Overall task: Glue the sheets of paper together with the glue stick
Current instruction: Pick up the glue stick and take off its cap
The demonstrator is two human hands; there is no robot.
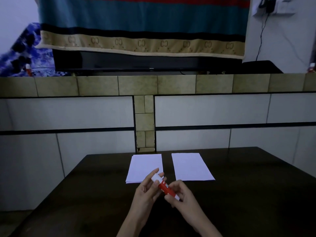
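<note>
On a dark counter (239, 194), two white sheets (145, 166) lie side by side, apart. Above its near part, the left hand (147, 189) pinches the glue stick (165, 186) at its white cap (157, 177); the right hand (181, 194) grips its red body.

So on the dark wooden desk (239, 194) there are two white sheets of paper side by side toward the far edge, left sheet (145, 165) and right sheet (192, 166), with a gap between them. Both hands sit nearer than the sheets, above the desk: left hand (145, 189) on the cap end of the red-and-white glue stick (165, 185), right hand (181, 192) on its other end. The stick slants, cap end over the left sheet's near corner. Behind the desk is a tiled ledge (136, 85), and on it a flat black TV (145, 63) with a striped blanket (142, 23) draped over it.
</note>
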